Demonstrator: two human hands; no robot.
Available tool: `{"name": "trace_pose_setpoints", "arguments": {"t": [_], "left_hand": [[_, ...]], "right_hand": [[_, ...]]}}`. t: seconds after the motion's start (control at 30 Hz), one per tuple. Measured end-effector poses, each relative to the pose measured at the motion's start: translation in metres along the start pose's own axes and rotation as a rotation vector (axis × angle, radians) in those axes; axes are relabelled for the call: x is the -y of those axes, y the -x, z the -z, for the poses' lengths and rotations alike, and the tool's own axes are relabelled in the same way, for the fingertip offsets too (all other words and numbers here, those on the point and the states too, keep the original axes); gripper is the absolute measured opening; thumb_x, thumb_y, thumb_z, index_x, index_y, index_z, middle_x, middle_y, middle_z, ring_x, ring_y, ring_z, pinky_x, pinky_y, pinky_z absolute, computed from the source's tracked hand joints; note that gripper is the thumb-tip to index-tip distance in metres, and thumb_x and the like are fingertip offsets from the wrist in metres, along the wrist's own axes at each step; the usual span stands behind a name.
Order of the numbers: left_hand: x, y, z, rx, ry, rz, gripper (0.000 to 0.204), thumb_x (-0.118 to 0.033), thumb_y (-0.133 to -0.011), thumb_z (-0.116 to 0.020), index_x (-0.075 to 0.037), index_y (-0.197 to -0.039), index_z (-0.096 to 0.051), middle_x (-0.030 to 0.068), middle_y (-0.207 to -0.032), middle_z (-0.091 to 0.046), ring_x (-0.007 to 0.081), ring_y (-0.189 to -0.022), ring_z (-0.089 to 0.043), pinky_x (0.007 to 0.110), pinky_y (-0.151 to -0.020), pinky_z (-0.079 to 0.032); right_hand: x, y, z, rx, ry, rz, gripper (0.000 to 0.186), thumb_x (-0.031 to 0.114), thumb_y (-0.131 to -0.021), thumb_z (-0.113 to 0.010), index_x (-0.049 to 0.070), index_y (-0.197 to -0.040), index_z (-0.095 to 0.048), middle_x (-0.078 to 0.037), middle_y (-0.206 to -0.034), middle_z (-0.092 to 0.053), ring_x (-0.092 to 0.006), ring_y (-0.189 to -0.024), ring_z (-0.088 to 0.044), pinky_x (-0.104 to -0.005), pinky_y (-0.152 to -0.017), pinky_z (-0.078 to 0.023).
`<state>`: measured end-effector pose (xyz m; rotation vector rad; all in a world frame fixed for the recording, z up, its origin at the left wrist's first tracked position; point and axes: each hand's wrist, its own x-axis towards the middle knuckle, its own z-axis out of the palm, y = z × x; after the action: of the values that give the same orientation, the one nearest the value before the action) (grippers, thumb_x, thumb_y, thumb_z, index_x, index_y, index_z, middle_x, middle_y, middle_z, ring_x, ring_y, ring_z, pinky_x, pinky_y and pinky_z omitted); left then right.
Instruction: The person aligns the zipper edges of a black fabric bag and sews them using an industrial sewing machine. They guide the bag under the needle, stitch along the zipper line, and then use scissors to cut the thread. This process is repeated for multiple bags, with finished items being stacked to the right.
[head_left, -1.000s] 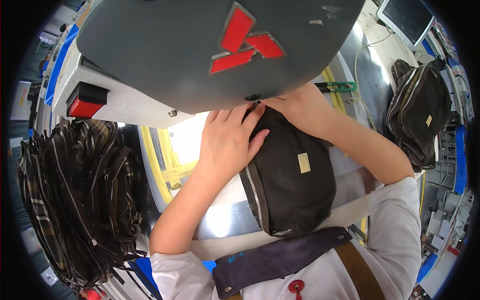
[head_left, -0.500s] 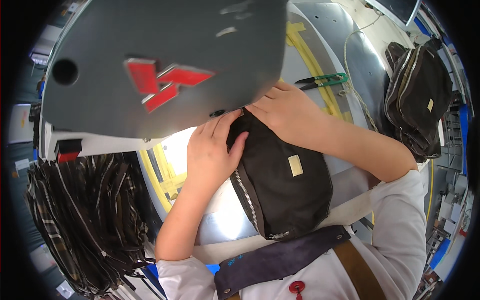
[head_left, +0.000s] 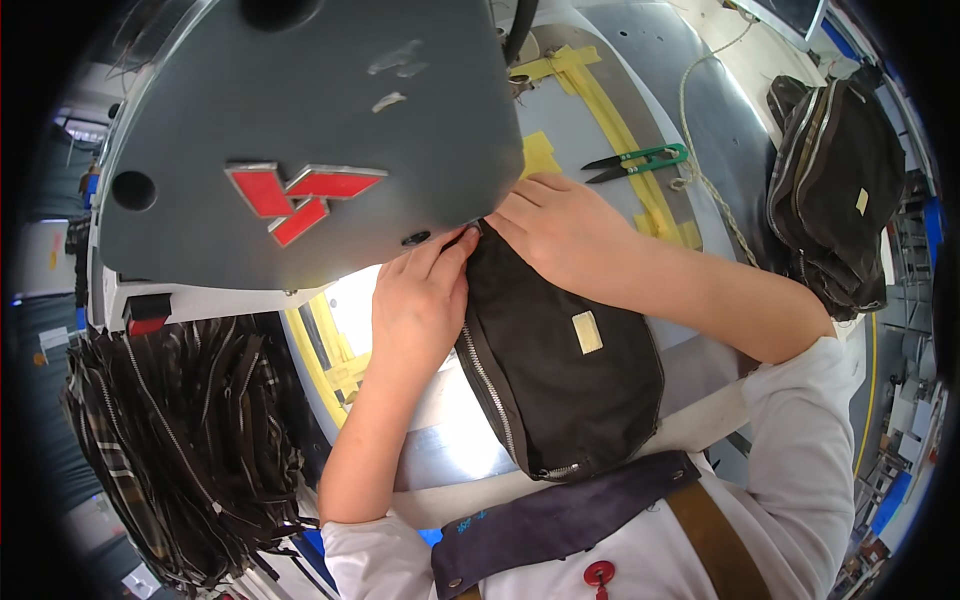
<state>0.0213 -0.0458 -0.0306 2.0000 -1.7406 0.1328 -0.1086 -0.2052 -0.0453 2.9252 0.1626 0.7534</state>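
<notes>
Touches far end of black zippered pouch, left of green-handled thread snips, with left grip and right grip; cannot tell whether open or closed.

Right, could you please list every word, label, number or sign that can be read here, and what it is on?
No words or numbers can be read.
Raised red emblem with silver edges: on the grey machine head cover.
Small blue marks on the dark apron: too small to read.
Cream label on the dark zippered bag: no lettering discernible.
</notes>
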Motion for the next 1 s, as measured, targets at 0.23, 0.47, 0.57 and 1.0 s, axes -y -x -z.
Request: {"name": "trace_pose_setpoints", "arguments": {"t": [0.23,0.47,0.57,1.0], "left_hand": [[0.0017,0.0015,-0.0015,-0.033,0.033,-0.004,0.027,0.006,-0.075,-0.066,-0.001,-0.1,-0.069,0.009,-0.105,-0.067,0.0279,-0.092,-0.066,0.037,-0.078,-0.054],[0.0033,0.0013,-0.0007,-0.039,0.051,-0.017,0.026,0.006,-0.073,-0.067,-0.001,-0.097,-0.069,0.0091,-0.105,-0.068,0.0278,-0.093,-0.066,0.037,-0.08,-0.054],[0.0036,0.0014,0.0003,-0.025,0.04,-0.021,0.026,0.006,-0.072,-0.067,-0.001,-0.097,-0.068,0.0092,-0.106,-0.068,0.028,-0.093,-0.066,0.037,-0.08,-0.054],[0.0052,-0.0021,0.0062,0.068,0.056,0.022,0.028,0.003,-0.074,-0.066,-0.002,-0.102,-0.068,0.0101,-0.108,-0.067,0.0292,-0.095,-0.065,0.038,-0.082,-0.053]], "right_hand": [[-0.0009,-0.0015,0.0038,0.038,-0.044,0.015,0.017,0.014,-0.072,-0.06,0.002,-0.082,-0.067,-0.005,-0.088,-0.056,-0.0183,-0.083,-0.056,-0.0289,-0.075,-0.046],[-0.0004,-0.0014,0.0028,-0.007,-0.03,0.011,0.02,0.013,-0.072,-0.061,0.001,-0.087,-0.066,-0.005,-0.09,-0.055,-0.0186,-0.085,-0.055,-0.0295,-0.076,-0.046],[0.0001,-0.0027,0.0064,0.045,-0.026,0.004,0.02,0.013,-0.073,-0.061,0.001,-0.088,-0.066,-0.005,-0.09,-0.055,-0.0185,-0.085,-0.055,-0.0295,-0.077,-0.047],[-0.0035,-0.0041,0.0038,0.013,-0.028,-0.007,0.017,0.012,-0.073,-0.061,0.002,-0.085,-0.067,-0.003,-0.089,-0.054,-0.0176,-0.084,-0.055,-0.03,-0.076,-0.046]]}}
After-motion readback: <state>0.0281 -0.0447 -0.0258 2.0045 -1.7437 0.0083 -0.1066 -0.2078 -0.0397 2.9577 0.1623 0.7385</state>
